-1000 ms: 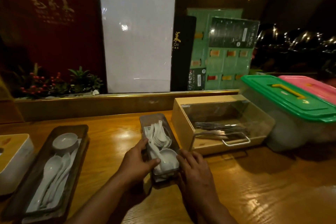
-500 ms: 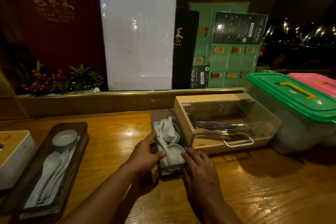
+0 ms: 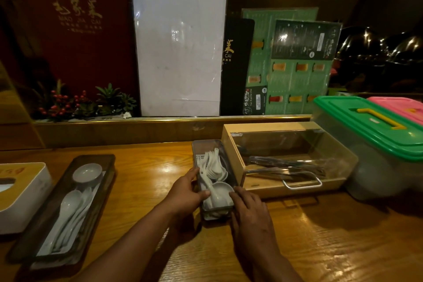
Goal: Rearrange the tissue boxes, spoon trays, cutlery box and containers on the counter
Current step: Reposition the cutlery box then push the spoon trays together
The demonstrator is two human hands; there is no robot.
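Two hands meet at the near end of a narrow spoon tray on the wooden counter. The left hand clasps the tray's left wall, thumb hooked over the rim and fingers curled along the outside. The right hand lies at the near right corner, fingers close together and touching the rim. White spoons and a small white bowl fill this tray. Just beside it on the right stands the cutlery box of pale wood with a clear lid and a metal handle; whether the two touch is unclear. Well apart to the left lies a second, darker tray with spoons and a bowl, and a white tissue box sits at the left edge. Farther right rest a green-lidded container and a pink-lidded container behind it. Menus lean on the ledge beyond
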